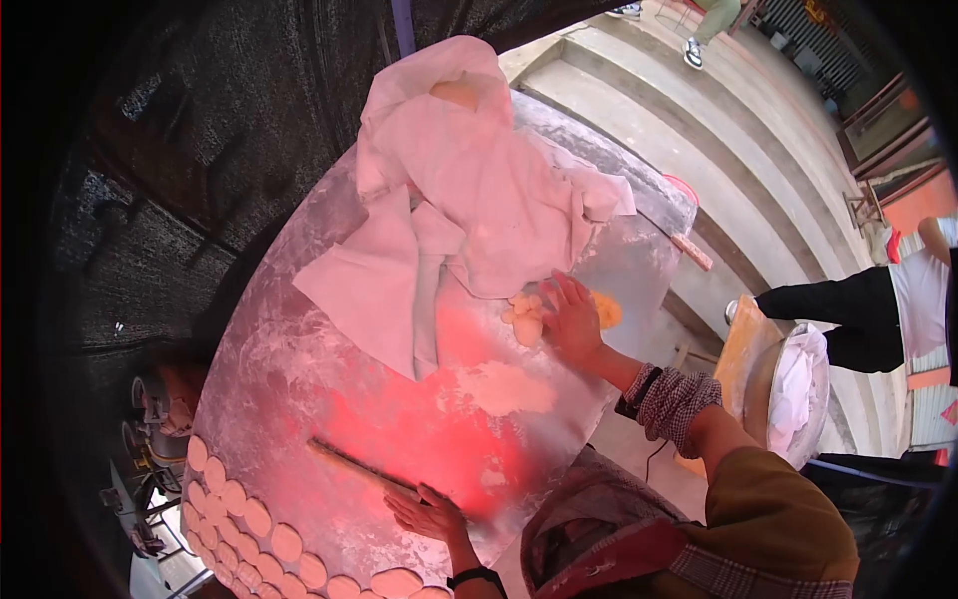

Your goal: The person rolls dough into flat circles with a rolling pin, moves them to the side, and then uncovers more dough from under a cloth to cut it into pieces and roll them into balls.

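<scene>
My left hand [429, 511] is at the near end of a thin wooden rolling pin [361, 467], its fingers closed around it. The pin lies slantwise on the floured table [299, 379]. Farther up, my right hand [571, 317] reaches over a small cluster of dough pieces [524, 317], fingers stretched out and touching the pieces' edge. Beside that hand is a yellow heap [606, 309], partly hidden by it. Many flat dough rounds [286, 542] lie in rows along the lower left edge.
A pale cloth [479, 200] covers a large mound at the table's far side; dough [456, 93] shows through a gap. A knife [691, 252] lies at the right edge. A basin with cloth [798, 389] stands to the right, with a person [868, 304] beyond.
</scene>
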### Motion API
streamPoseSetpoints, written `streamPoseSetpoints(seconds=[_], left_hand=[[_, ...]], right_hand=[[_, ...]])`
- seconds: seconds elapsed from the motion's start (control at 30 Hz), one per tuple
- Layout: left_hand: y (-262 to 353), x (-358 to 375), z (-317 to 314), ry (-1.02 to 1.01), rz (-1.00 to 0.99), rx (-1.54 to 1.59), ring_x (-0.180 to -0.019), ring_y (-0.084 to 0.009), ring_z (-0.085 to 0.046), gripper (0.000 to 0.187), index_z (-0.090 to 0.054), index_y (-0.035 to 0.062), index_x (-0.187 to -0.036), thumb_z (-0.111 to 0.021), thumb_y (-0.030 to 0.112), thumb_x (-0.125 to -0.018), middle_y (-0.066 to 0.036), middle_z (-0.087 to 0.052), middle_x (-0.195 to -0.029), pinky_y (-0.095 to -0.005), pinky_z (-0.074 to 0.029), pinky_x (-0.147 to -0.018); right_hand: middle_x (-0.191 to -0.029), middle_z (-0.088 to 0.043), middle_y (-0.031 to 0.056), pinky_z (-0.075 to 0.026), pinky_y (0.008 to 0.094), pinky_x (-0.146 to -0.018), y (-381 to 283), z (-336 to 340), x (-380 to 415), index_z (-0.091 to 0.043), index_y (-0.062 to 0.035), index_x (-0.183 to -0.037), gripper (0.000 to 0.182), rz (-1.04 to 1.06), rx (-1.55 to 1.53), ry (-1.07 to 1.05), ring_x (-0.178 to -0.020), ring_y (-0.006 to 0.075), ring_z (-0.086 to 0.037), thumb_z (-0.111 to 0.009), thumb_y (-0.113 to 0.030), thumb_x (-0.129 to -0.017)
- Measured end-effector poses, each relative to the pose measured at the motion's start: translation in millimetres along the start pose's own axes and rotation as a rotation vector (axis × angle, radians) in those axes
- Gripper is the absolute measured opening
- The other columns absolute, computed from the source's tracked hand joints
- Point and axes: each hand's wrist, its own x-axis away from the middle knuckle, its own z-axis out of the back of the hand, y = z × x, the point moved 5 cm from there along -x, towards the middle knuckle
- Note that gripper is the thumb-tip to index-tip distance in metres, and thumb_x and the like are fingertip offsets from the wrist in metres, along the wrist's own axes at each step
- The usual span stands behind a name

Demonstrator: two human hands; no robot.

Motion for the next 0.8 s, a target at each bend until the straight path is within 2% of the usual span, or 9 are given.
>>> streamPoseSetpoints(seconds=[0.1,0.17,0.33,0.5,0.6,0.63,0.7,0.73,0.8], left_hand=[[-6,1,-6,0.009,0.0,-0.065,-0.138,-0.0363,-0.037,0.069,-0.033,0.0007,-0.149,-0.039,0.05,-0.101,-0.022,-0.038,-0.15,-0.0507,-0.027,-0.11],[-4,1,-5,0.017,-0.018,-0.074,-0.137,-0.0369,-0.038,0.068,-0.033,0.0003,-0.149,-0.039,0.049,-0.101,-0.023,-0.039,-0.149,-0.0506,-0.028,-0.11],[2,-3,-7,0.035,-0.05,-0.096,-0.134,-0.0386,-0.04,0.066,-0.033,-0.0013,-0.148,-0.04,0.045,-0.102,-0.025,-0.04,-0.147,-0.0501,-0.029,-0.109],[-2,-3,-7,0.021,-0.024,-0.034,-0.135,-0.0401,-0.039,0.07,-0.031,-0.0026,-0.149,-0.037,0.048,-0.102,-0.026,-0.038,-0.149,-0.05,-0.028,-0.11],[6,-2,-6,0.026,-0.093,-0.015,-0.135,-0.0407,-0.039,0.071,-0.029,-0.0029,-0.15,-0.037,0.049,-0.102,-0.025,-0.037,-0.15,-0.0492,-0.03,-0.109],[0,-4,-8,0.051,-0.145,-0.018,-0.132,-0.0423,-0.042,0.07,-0.029,-0.003,-0.149,-0.037,0.048,-0.102,-0.026,-0.039,-0.148,-0.05,-0.033,-0.107],[-1,-4,-11,0.071,-0.192,0.003,-0.127,-0.0455,-0.047,0.069,-0.03,-0.0029,-0.149,-0.039,0.047,-0.102,-0.029,-0.043,-0.144,-0.0521,-0.039,-0.102],[0,-3,-10,0.068,-0.186,0.02,-0.123,-0.0469,-0.05,0.069,-0.03,-0.0027,-0.149,-0.04,0.047,-0.102,-0.031,-0.044,-0.141,-0.0533,-0.042,-0.098],[4,-2,-17,0.044,-0.19,0.012,-0.122,-0.0484,-0.05,0.075,-0.029,-0.0006,-0.15,-0.037,0.054,-0.1,-0.029,-0.043,-0.144,-0.0562,-0.041,-0.097]], right_hand=[[-0.145,-0.041,0.0173,-0.033,0.0482,-0.109,41,40,-16,-0.048,-0.0052,-0.137,0.058,-0.232,0.243,0.136,-0.136,0.0331,-0.037,-0.064,-0.032,-0.088],[-0.146,-0.041,0.0163,-0.033,0.0506,-0.109,65,23,-17,-0.047,-0.0065,-0.138,0.063,-0.359,-0.007,-0.132,-0.136,0.0339,-0.036,-0.066,-0.035,-0.086],[-0.14,-0.044,0.0155,-0.037,0.0495,-0.103,72,32,17,-0.043,-0.0066,-0.14,0.07,-0.152,0.268,-0.069,-0.13,0.036,-0.041,-0.072,-0.032,-0.081],[-0.123,-0.052,0.0139,-0.043,0.0432,-0.093,101,49,14,-0.054,-0.0036,-0.118,0.055,-0.337,-0.116,-0.352,-0.113,0.035,-0.049,-0.078,-0.024,-0.073],[-0.097,-0.064,0.0106,-0.05,0.0392,-0.077,143,58,26,-0.057,-0.0034,-0.108,0.042,-0.366,-0.385,-0.395,-0.085,0.0294,-0.062,-0.078,-0.023,-0.078],[-0.102,-0.064,0.0095,-0.051,0.0373,-0.081,155,66,42,-0.057,-0.0032,-0.109,0.036,-0.565,-0.835,-0.416,-0.092,0.0253,-0.063,-0.075,-0.02,-0.083],[-0.116,-0.062,0.007,-0.051,0.0376,-0.095,190,77,89,-0.055,-0.0035,-0.115,0.024,-0.687,-1.532,-0.121,-0.108,0.0188,-0.061,-0.063,-0.014,-0.095],[-0.116,-0.062,0.007,-0.051,0.0376,-0.095,210,76,122,-0.055,-0.0035,-0.115,0.024,-0.722,-1.521,-0.081,-0.108,0.0188,-0.061,-0.063,-0.014,-0.095],[-0.117,-0.061,0.0093,-0.051,0.0359,-0.094,265,74,210,-0.049,-0.0002,-0.12,0.03,-1.092,-1.762,0.493,-0.109,0.0215,-0.062,-0.061,-0.014,-0.097]])
